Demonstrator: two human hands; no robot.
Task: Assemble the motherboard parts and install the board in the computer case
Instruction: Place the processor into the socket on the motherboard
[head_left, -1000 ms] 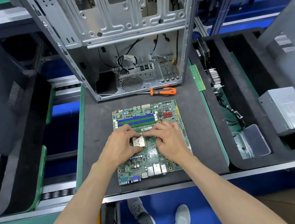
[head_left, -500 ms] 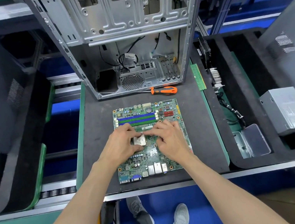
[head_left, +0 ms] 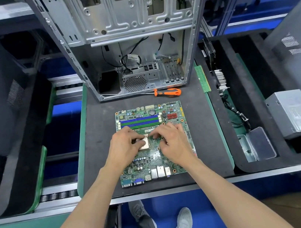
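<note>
Both your hands work at the processor mid-motherboard on the bench, left hand pinching its edges, right hand curled beside it, hold unclear; treat this light, stiff, fragile chip gently, edges only.

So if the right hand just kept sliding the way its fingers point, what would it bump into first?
Probably the left hand: the right hand points left across the motherboard, fingertips already at the square processor between them.
</note>
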